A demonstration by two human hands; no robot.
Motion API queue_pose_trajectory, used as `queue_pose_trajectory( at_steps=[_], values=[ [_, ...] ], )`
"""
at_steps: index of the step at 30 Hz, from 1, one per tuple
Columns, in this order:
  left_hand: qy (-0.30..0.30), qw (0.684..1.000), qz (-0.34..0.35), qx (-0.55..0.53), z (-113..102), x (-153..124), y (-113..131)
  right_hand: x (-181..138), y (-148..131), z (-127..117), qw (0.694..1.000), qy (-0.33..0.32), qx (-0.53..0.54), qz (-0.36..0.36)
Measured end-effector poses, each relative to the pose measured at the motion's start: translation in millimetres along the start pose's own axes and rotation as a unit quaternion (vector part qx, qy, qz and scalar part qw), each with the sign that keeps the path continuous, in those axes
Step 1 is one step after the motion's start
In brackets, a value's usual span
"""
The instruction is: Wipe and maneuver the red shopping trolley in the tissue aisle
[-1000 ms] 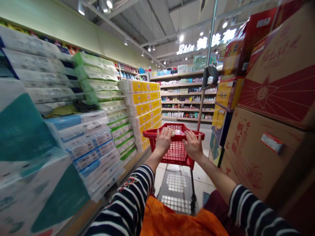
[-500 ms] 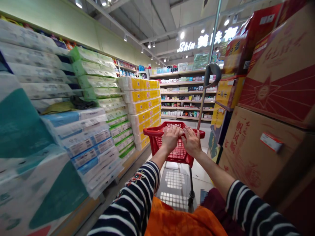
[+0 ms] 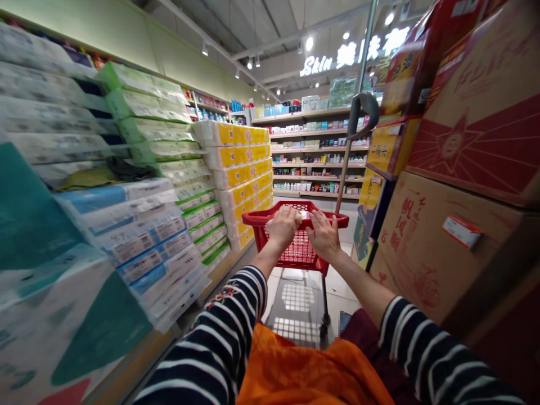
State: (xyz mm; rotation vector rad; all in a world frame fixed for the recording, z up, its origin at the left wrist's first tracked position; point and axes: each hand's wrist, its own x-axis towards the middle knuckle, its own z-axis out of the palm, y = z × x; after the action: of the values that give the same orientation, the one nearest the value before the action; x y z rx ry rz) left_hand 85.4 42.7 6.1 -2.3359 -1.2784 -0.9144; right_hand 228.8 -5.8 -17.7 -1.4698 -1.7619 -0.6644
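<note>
Straight ahead stands a shopping cart with a red plastic basket (image 3: 301,257) and a red handlebar (image 3: 253,216). My left hand (image 3: 283,228) is closed over the middle of the bar around a crumpled pale cloth (image 3: 300,215); only small bits of the cloth show at its edges. Just to the right, my right hand (image 3: 324,236) lies with its fingers stretched out and spread over the bar. Nothing shows in its grasp, though its palm is hidden.
Stacked tissue packs (image 3: 160,225) line the left side, with yellow packs (image 3: 240,180) farther on. Cardboard boxes (image 3: 426,253) are piled high on the right. Near the cart rises a metal pole (image 3: 343,174) with a grey loop handle (image 3: 363,115). Product shelves (image 3: 316,163) cross the far end.
My left hand has shifted slightly left and curled around the cloth, apart from my right hand. My right hand has stayed near the bar. The view has tilted down slightly.
</note>
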Motion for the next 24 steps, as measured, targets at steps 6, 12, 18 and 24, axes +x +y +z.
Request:
queue_pose_trajectory(
  at_steps=[6,12,18,24],
  values=[
    [0.005,0.997,0.069,-0.024,9.4,2.3,25.2,-3.3,10.2,-9.0,1.000,-0.003,-0.023,0.006],
    [0.025,0.997,-0.076,0.010,-1.4,-16.5,-50.0,-2.5,9.2,-9.9,1.000,-0.015,-0.021,0.014],
    [-0.009,0.999,-0.043,0.007,-4.8,-0.3,-15.5,0.0,10.9,-6.7,1.000,0.008,-0.020,0.008],
    [-0.043,0.994,0.099,-0.021,5.7,20.4,64.5,-7.8,29.7,-11.8,0.999,0.031,-0.037,0.016]
  ],
)
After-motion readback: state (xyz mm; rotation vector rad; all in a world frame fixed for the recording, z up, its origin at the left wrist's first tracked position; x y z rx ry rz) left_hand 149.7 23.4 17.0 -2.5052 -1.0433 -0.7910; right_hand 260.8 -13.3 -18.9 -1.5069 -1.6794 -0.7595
